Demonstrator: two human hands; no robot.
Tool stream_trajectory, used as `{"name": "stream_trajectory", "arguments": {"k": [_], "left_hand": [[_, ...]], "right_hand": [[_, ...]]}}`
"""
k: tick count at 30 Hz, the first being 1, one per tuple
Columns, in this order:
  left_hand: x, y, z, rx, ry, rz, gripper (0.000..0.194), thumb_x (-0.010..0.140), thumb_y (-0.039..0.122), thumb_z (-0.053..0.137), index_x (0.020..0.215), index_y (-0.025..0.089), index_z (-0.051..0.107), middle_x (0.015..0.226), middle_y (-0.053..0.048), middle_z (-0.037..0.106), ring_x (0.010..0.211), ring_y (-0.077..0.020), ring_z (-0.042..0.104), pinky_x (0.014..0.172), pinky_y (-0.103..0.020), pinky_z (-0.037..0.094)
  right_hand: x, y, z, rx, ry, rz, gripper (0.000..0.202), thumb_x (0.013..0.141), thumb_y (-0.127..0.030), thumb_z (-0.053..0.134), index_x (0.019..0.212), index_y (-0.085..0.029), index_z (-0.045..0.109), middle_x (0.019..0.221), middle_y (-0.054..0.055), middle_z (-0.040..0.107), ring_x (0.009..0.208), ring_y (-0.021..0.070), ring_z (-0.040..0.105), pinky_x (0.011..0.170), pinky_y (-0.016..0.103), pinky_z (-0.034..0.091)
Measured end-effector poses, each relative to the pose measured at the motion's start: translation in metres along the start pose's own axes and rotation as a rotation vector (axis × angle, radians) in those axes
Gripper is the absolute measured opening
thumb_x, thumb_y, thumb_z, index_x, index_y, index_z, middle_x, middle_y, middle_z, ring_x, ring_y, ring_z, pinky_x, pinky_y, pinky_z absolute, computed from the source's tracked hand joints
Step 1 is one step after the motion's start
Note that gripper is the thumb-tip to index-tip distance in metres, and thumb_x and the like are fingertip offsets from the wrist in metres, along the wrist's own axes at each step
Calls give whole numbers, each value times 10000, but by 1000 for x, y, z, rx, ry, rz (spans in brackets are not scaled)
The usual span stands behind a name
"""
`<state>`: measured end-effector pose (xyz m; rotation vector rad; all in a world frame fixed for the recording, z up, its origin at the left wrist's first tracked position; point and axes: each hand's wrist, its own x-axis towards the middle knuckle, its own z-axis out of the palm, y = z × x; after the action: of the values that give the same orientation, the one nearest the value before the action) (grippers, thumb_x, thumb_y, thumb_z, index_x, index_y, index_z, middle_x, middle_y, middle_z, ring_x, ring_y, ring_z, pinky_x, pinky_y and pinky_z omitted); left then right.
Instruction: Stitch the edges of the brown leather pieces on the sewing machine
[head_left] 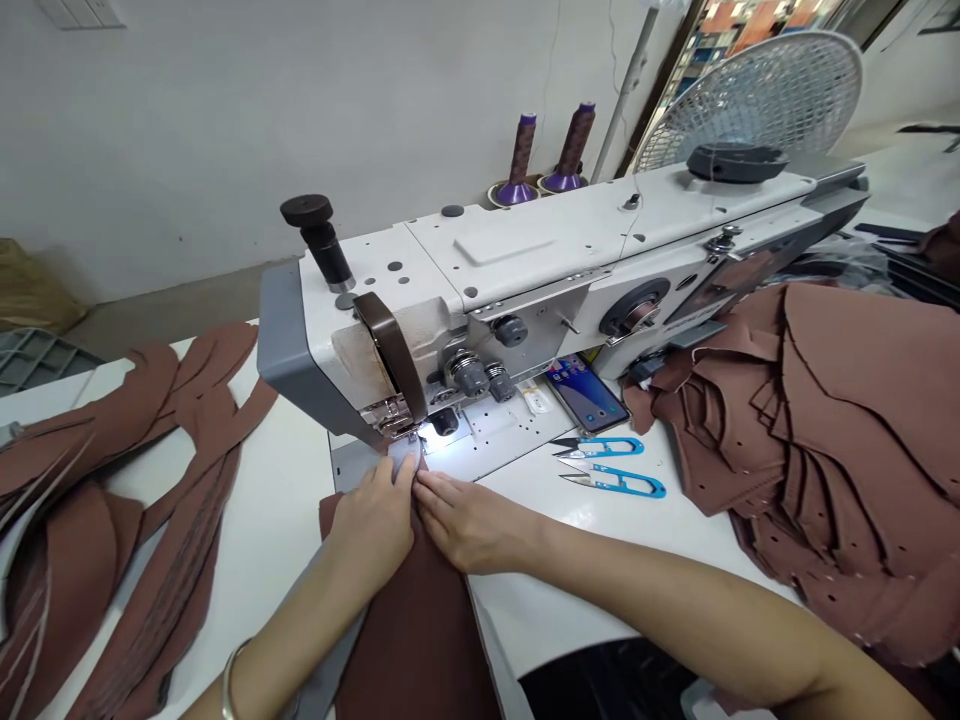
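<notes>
Both hands, left and right, press the brown piece at the needle of the sewing machine, fingers slightly bent and close together. Thread snips lie right.

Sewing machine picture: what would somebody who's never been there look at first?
Probably the big white sewing machine stretching across the middle, with a bright light shining down near its needle. Just in front of that glow, the left hand and right hand are close together on a long brown piece. Next might come the heap of brown pieces on the right and the two blue snippers lying between the heap and the hands.
</notes>
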<state>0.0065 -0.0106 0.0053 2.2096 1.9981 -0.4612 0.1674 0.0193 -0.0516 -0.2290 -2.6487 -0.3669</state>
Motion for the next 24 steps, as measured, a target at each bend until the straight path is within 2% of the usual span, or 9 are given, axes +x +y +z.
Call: {"name": "stream_trajectory", "arguments": {"k": [6, 15, 19, 24], "left_hand": [[1, 2, -4, 17, -12, 10, 555, 915, 83, 310, 1453, 189, 399, 1106, -122, 601, 1018, -258, 631, 701, -343, 556], [2, 3, 0, 48, 16, 33, 550, 914, 83, 304, 1446, 174, 409, 1079, -135, 595, 943, -257, 637, 648, -332, 551], [6, 6, 9, 45, 82, 23, 510, 931, 107, 307, 1423, 171, 427, 1052, -127, 592, 935, -248, 628, 627, -314, 531], [6, 14, 18, 41, 188, -73, 461, 974, 156, 279, 1401, 151, 452, 1025, -117, 591, 959, -239, 617, 709, -316, 523]], "right_hand": [[-1, 3, -3, -11, -16, -6, 291, 933, -110, 460, 1060, 66, 655, 1150, 289, 622, 1105, 361, 607, 997, 478, 479], [-2, 4, -1, -1, -60, -31, 298, 954, -117, 443, 1086, 69, 635, 1176, 307, 601, 1131, 348, 596, 1016, 493, 463], [0, 10, -2, -7, -57, -43, 271, 955, -114, 443, 1033, 44, 649, 1167, 302, 608, 1129, 331, 600, 1037, 489, 444], [-2, 10, -12, 28, -17, -77, 255, 947, -124, 440, 931, -15, 670, 1043, 242, 673, 1037, 314, 644, 997, 465, 472]]}}
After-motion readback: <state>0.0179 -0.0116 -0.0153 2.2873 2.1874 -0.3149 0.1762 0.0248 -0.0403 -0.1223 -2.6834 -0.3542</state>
